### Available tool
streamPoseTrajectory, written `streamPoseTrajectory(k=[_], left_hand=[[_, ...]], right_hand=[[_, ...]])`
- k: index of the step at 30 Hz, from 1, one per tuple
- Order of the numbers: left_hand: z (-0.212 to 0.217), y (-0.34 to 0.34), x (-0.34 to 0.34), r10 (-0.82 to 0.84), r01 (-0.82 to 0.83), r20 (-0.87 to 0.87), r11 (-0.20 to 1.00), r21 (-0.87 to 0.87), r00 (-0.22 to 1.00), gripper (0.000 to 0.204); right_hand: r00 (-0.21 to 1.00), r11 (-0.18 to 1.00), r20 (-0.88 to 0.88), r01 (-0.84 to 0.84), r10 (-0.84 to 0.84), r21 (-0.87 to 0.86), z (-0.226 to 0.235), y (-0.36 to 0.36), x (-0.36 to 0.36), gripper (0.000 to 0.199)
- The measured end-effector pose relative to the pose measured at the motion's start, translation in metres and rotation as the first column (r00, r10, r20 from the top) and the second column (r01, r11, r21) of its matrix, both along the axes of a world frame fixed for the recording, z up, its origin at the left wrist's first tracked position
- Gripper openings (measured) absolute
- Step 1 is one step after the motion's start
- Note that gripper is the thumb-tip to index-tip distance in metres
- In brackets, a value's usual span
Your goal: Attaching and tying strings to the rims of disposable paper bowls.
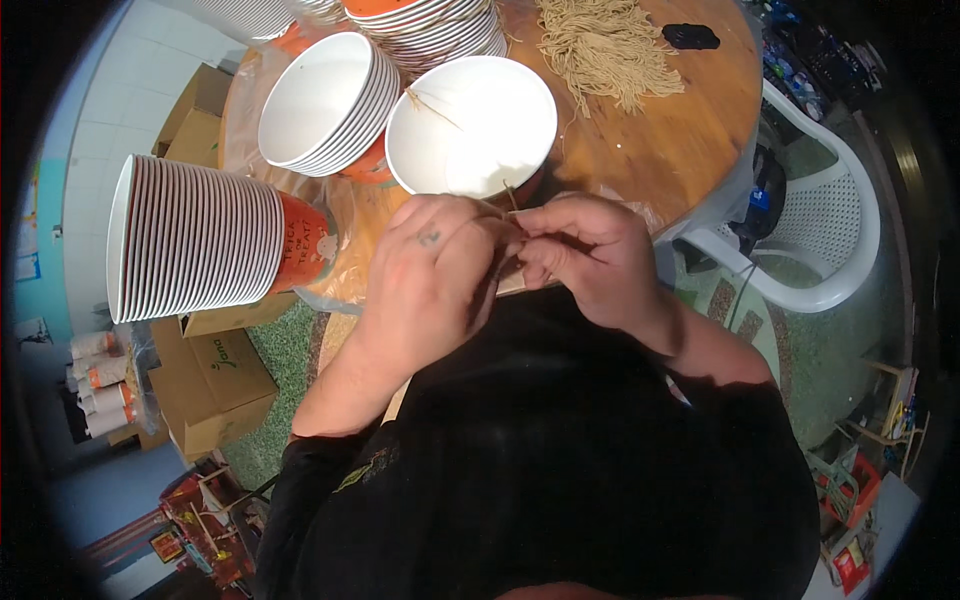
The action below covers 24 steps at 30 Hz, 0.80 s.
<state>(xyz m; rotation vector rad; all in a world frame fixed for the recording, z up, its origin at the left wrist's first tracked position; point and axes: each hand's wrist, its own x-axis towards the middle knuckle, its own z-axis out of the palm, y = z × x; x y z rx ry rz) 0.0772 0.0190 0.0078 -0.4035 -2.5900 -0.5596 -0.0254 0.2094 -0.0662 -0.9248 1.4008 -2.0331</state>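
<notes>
A paper bucket [475,120], white inside and orange outside, stands tilted toward me at the table's near edge. Close to its near rim, the fingertips of my left hand [428,265] and my right hand [605,262] meet, both closed in a pinch. Between them a thin brown cord [511,195] sticks up against the bucket's wall. The back of my left hand hides part of the rim and most of what its fingers hold. Another bit of tan cord [432,108] hangs over the bucket's far left rim.
Nested buckets [325,105] stand left of mine, with a taller stack [430,35] behind. A long stack [200,240] leans over the table's left edge. Loose tan cords [608,55] lie at the back, beside a black object [690,37]. A white chair [815,210] stands right.
</notes>
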Motion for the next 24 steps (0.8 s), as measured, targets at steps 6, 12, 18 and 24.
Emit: streamPoseTrajectory(k=[6, 12, 18, 24], left_hand=[[0.010, -0.010, -0.027, 0.048, -0.069, 0.104, 0.974, 0.214, 0.993, 0.019], [0.015, -0.030, -0.063, -0.026, -0.130, 0.532, 0.958, 0.254, 0.846, 0.016], [0.004, -0.028, -0.073, -0.100, -0.116, 0.606, 0.945, 0.306, 0.789, 0.023], [0.001, -0.032, -0.074, -0.088, -0.166, 0.629, 0.928, 0.333, 0.772, 0.025]], right_hand=[[0.942, 0.935, 0.088, 0.333, -0.324, -0.121, 0.004, 0.002, -0.025, 0.009], [0.821, 0.802, 0.109, 0.571, -0.561, -0.173, -0.025, -0.015, -0.013, 0.011], [0.775, 0.784, -0.131, 0.621, -0.618, -0.024, -0.056, -0.031, -0.007, 0.006], [0.778, 0.780, -0.094, 0.625, -0.621, 0.028, -0.058, -0.034, -0.005, 0.008]])
